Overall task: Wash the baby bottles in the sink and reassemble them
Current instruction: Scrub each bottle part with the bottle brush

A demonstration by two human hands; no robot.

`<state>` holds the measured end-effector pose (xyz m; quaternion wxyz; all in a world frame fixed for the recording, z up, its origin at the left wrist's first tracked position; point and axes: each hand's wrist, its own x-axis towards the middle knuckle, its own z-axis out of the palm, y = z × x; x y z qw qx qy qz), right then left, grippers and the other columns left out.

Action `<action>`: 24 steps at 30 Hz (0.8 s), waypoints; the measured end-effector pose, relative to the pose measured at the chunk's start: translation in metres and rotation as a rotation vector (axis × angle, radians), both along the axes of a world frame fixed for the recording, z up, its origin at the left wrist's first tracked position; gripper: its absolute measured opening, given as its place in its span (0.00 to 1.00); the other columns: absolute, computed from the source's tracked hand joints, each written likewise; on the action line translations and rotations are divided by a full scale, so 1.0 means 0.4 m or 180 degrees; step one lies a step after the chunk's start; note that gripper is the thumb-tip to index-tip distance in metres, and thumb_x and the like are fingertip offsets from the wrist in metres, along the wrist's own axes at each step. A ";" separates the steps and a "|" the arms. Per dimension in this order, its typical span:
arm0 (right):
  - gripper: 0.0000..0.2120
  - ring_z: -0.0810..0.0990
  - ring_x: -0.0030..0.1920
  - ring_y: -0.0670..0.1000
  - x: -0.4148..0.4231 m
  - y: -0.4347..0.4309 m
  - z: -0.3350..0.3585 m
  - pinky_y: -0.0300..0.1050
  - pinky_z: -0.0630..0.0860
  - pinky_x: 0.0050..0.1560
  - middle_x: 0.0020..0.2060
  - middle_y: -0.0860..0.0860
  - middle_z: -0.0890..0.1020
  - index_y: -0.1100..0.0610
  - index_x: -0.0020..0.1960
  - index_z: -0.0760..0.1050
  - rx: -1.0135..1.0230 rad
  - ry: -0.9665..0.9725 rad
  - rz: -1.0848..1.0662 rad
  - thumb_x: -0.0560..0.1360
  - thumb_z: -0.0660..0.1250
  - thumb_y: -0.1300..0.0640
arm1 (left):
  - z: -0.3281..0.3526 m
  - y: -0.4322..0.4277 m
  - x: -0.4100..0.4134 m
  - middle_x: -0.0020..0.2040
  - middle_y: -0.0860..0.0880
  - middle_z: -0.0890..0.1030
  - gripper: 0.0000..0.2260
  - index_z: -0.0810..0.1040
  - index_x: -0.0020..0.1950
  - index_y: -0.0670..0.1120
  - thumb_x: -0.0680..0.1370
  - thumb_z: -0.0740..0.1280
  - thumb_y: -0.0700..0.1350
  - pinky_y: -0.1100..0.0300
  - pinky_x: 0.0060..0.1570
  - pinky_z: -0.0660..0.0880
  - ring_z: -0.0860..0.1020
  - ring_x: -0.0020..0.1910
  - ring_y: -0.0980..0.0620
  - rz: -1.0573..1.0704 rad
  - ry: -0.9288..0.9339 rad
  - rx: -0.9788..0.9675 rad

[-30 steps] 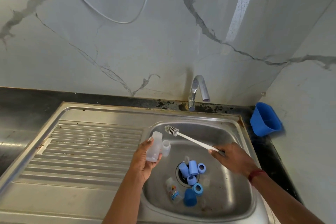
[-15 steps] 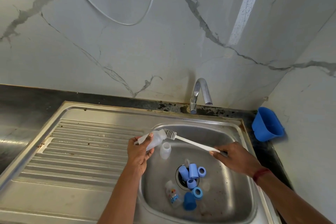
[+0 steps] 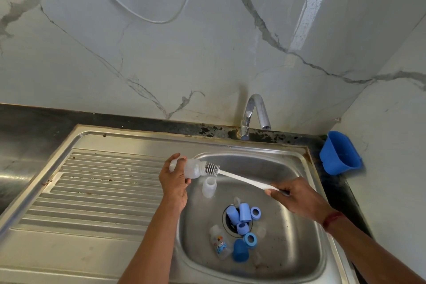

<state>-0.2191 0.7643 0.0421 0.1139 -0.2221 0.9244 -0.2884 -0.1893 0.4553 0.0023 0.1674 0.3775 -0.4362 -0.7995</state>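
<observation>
Bottle: the clear bottle [image 3: 191, 168] is in your left hand, lying almost level up and to the left of the drain [image 3: 226, 223], over the basin's left edge, with its mouth facing right.
Left hand: your left hand [image 3: 174, 182] is wrapped round the bottle's base end, fingers curled over it, and your forearm comes up from the bottom of the view.
Brush: the white bottle brush [image 3: 232, 174] slants up-left above the drain, and its bristle head sits right at the bottle's mouth, most of it outside.
Right hand: your right hand [image 3: 297, 198] grips the handle's far end, up and to the right of the drain, with a red thread [image 3: 332, 221] on the wrist.
Basin: the steel sink [image 3: 253, 152] holds the loose parts.
Second bottle: a small clear bottle [image 3: 209, 187] stands just below the held one, up-left of the drain.
Over the drain: two blue caps [image 3: 244, 212] and two blue rings [image 3: 255, 213] are heaped on it, touching.
Below the drain: a third ring [image 3: 250, 240], a larger blue cap [image 3: 240, 253] and a printed bottle [image 3: 220, 245] lying on its side.
Tap: the chrome tap [image 3: 253, 113] stands on the back rim, straight above the drain.
Drainboard: the ribbed board [image 3: 92, 191] runs off to the drain's left.
Blue tub: a blue tub [image 3: 338, 157] sits tilted in the corner, far up-right of the drain.
</observation>
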 end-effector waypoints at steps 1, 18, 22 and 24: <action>0.14 0.72 0.25 0.43 0.000 -0.003 -0.006 0.38 0.71 0.31 0.23 0.44 0.74 0.38 0.33 0.77 -0.0003 -0.0034 -0.0003 0.77 0.66 0.40 | 0.002 -0.001 0.000 0.55 0.46 0.79 0.10 0.81 0.51 0.55 0.75 0.73 0.41 0.56 0.39 0.77 0.79 0.54 0.43 -0.0028 0.0008 0.0038; 0.31 0.68 0.25 0.43 -0.014 -0.013 -0.022 0.36 0.68 0.30 0.23 0.46 0.70 0.61 0.51 0.83 -0.0219 -0.0367 0.0144 0.73 0.62 0.33 | 0.021 -0.044 0.000 0.56 0.47 0.77 0.14 0.81 0.57 0.52 0.74 0.72 0.38 0.59 0.32 0.79 0.79 0.47 0.48 -0.0027 0.0167 -0.0124; 0.30 0.66 0.26 0.44 -0.006 -0.025 -0.043 0.38 0.66 0.30 0.24 0.46 0.68 0.64 0.46 0.81 -0.0223 -0.0435 0.0165 0.74 0.62 0.35 | 0.008 -0.047 0.007 0.58 0.46 0.77 0.16 0.81 0.60 0.51 0.74 0.72 0.39 0.61 0.29 0.78 0.79 0.49 0.46 -0.0003 0.0136 -0.0167; 0.25 0.65 0.26 0.44 -0.002 -0.030 -0.045 0.41 0.65 0.31 0.24 0.47 0.67 0.61 0.37 0.78 -0.0182 -0.0489 0.0194 0.76 0.64 0.40 | 0.001 -0.049 0.009 0.59 0.45 0.77 0.17 0.81 0.61 0.50 0.74 0.73 0.39 0.61 0.29 0.78 0.79 0.51 0.43 -0.0004 0.0149 -0.0170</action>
